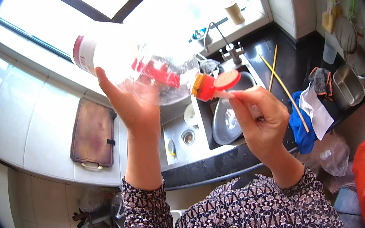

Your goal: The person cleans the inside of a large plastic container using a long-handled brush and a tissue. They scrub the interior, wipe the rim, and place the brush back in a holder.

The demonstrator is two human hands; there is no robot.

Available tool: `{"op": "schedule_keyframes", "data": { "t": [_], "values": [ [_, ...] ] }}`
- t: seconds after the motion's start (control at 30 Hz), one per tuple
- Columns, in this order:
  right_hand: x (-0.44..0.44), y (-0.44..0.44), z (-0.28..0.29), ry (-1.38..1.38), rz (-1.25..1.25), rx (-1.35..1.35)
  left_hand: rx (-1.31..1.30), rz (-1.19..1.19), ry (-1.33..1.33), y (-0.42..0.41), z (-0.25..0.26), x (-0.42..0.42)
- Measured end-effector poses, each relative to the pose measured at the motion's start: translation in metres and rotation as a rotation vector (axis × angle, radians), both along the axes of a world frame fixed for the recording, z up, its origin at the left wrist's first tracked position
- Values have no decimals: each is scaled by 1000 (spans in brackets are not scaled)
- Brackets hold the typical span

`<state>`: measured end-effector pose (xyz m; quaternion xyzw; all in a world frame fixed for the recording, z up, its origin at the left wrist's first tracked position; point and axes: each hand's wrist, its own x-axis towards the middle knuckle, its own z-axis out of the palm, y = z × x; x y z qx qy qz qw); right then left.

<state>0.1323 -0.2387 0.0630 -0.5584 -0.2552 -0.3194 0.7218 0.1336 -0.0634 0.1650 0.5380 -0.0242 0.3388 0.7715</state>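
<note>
My left hand (133, 108) is raised with its thumb against a pale container (86, 55) that has a pinkish end and a label with writing. Strong window light washes out most of that container. Beside my left fingers, which blur, a red shape (159, 72) shows among shiny, see-through plastic. My right hand (263, 120) pinches a thin pale strip (223, 94) between thumb and fingertips. At the strip's tip are an orange-and-red piece (201, 87) and a round red lid (227, 79). How these parts join the container is hidden by glare.
Below my hands is a steel sink (178, 159) with a grey basin (224, 126) at its right. A faucet (231, 52) stands behind. Two yellow sticks (285, 90), a blue cloth (303, 125) and a metal tray (350, 85) lie on the black counter. A cutting board (92, 134) leans left.
</note>
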Motion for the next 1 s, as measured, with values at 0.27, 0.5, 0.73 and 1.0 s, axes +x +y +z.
{"op": "schedule_keyframes", "data": {
  "t": [0.27,0.5,0.73,1.0],
  "values": [
    [-3,4,8,159,90,27,-92,-29,2,1,1,-1],
    [6,14,4,-20,-16,-27,-107,-128,48,4,-12,7],
    [1,8,-1,2,4,-2,-124,-144,39,2,-14,9],
    [-3,11,0,-44,-63,-2,-177,-130,33,-1,-19,13]
  ]
}}
